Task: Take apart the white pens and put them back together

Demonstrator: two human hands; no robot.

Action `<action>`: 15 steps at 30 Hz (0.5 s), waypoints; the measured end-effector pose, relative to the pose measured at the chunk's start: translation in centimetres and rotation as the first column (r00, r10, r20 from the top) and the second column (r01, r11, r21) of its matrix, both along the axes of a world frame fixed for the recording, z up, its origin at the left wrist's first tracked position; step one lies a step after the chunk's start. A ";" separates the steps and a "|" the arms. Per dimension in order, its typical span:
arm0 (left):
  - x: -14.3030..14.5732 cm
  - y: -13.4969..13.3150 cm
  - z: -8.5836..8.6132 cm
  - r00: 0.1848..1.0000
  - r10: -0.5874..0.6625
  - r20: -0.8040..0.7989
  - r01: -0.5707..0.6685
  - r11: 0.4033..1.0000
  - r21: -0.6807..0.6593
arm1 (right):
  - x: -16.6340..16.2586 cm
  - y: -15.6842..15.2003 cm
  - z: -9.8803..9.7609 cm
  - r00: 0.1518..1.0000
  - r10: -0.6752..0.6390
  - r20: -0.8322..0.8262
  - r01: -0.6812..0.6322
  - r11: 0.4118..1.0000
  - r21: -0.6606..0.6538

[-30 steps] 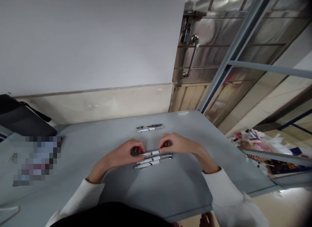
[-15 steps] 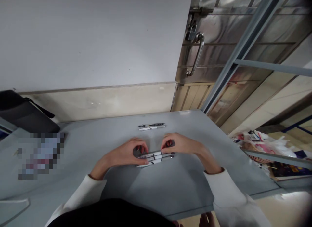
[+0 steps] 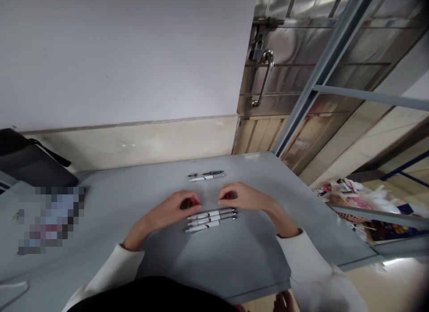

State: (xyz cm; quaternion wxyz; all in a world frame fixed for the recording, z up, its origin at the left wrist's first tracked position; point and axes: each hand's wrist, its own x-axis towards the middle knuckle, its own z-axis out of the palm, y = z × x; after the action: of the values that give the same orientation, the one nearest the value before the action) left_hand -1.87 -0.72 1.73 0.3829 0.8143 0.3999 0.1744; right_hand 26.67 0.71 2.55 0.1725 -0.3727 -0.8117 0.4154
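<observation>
Three white-and-silver pens lie side by side on the grey table, among them the front pen (image 3: 211,225). Just beyond their left ends is my left hand (image 3: 176,207), its fingers loosely curled and thumb a little apart, with nothing held. On the other side, my right hand (image 3: 246,196) hovers beyond the right ends of the pens, likewise curled, slightly open and free of any pen. Farther back lie a dark clear-barrelled pen (image 3: 206,174) and a white pen (image 3: 207,178), close together and roughly parallel.
A dark grey bag (image 3: 36,162) stands at the table's left rear, with a blurred-out item (image 3: 53,218) in front of it. The wall (image 3: 150,140) borders the table (image 3: 117,182) at the back. A metal frame post (image 3: 311,88) rises at the right corner, before a padlocked door (image 3: 284,79).
Both hands have let go of the rearmost of the three pens and drawn slightly back from it toward the wall. That pen now lies fully visible beside the other two.
</observation>
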 end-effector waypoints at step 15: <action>-1.0 2.1 -2.6 0.907 0.401 0.131 -0.421 0.847 0.324 | 0.1 3.0 -3.9 0.777 -0.620 -0.108 0.623 0.736 0.263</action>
State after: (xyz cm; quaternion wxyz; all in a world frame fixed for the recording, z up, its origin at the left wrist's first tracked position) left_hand -2.90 1.33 -0.87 0.1994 0.7586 0.5165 0.3434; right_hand 26.76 3.70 -1.37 0.3579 -0.5906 -0.6903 0.2157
